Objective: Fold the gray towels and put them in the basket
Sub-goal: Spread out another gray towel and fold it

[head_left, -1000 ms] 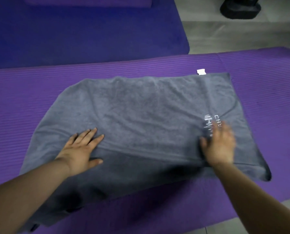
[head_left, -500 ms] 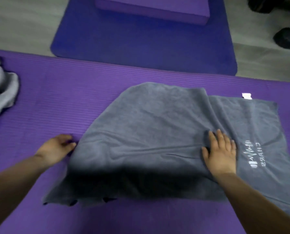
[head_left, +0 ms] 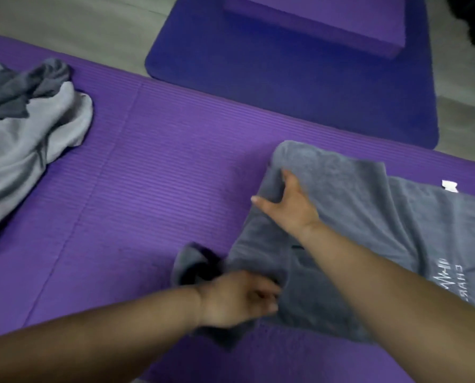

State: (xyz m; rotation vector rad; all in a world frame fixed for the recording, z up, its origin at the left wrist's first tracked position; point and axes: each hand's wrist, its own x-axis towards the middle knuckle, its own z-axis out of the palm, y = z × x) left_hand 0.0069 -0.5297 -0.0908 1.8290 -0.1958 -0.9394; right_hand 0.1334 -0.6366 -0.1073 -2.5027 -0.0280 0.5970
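1. Nearest the camera, the left hand (head_left: 239,299) sits at the near left edge of the gray towel (head_left: 355,217). Its fingers are blurred but curl into the bunched cloth, gripping it. A loose flap of towel sticks up just beyond the knuckles.
2. The right forearm crosses over the towel from the lower right. The right hand (head_left: 289,205) holds the towel's far left corner: the thumb points out to the left and the fingers are tucked under the turned-over edge.
3. The gray towel lies on the purple mat (head_left: 148,175), right of centre, with its left part folded over and rumpled. White lettering (head_left: 449,275) shows near the right edge of the view, and a small white tag (head_left: 449,186) sits at the far edge of the towel.
4. Farther left on the same mat lies a loose pile of gray towels (head_left: 23,128), well apart from both hands.
5. Beyond the purple mat, a blue mat (head_left: 286,78) lies on the pale floor (head_left: 65,20), with a purple block (head_left: 327,17) resting on it.
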